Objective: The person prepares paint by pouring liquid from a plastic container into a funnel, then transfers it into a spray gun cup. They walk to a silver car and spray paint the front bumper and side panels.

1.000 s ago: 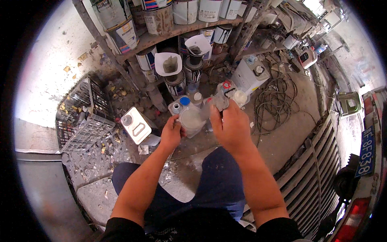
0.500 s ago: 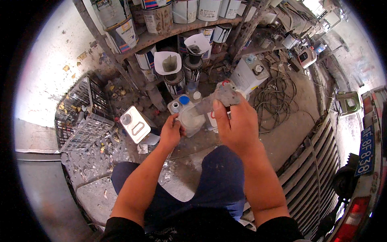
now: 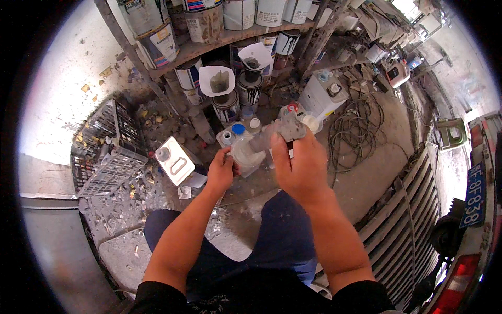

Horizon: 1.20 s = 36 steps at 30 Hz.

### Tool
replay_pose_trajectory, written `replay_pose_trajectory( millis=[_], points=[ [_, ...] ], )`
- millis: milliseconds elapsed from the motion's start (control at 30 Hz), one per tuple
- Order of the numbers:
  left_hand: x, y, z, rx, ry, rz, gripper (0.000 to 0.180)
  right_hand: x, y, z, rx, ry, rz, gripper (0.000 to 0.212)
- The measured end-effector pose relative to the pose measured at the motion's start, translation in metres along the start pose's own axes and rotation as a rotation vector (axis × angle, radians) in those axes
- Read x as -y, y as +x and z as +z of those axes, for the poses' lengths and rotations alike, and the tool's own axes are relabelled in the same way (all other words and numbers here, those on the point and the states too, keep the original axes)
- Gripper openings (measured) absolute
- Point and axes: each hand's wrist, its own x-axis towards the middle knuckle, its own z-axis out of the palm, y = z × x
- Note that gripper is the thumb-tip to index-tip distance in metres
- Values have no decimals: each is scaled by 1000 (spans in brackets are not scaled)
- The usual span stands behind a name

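My left hand [image 3: 221, 170] is closed on the side of a translucent plastic cup [image 3: 247, 158], low in front of my knees. My right hand [image 3: 302, 168] grips a grimy grey, see-through plastic container [image 3: 286, 129]. That container is tilted, its paler end reaching left to the cup's rim; whether liquid runs out cannot be made out. Just behind the cup stands a metal can with a blue cap [image 3: 238, 129]. A red-capped container [image 3: 292, 107] sits beyond my right hand, partly hidden, with an open pale tub [image 3: 312, 123] close by.
A rectangular tin [image 3: 175, 161] stands left of my left hand, near a black plastic crate [image 3: 112, 149]. Paint cans, two with paper funnels [image 3: 217, 82], stand below a shelf [image 3: 230, 37]. Right are a large white can [image 3: 323, 96], coiled hose [image 3: 358, 133] and slatted grille [image 3: 400, 222].
My right hand has moved slightly left and down with the grimy container, bringing it closer over the cup. The red cap now shows beyond it. My left hand has stayed in place.
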Motion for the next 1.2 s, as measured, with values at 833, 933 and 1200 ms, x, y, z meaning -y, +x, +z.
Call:
replay_pose_trajectory(
  millis=[833, 933, 1200],
  points=[
    [1, 0, -2, -5, 40, -3, 31, -8, 4, -4, 66, 16, 94, 18],
    [0, 1, -1, 1, 65, 8, 31, -16, -10, 7, 93, -51, 171, 18],
    [4, 2, -3, -2, 59, 29, 32, 1, -2, 2, -13, -17, 115, 15]
  ],
)
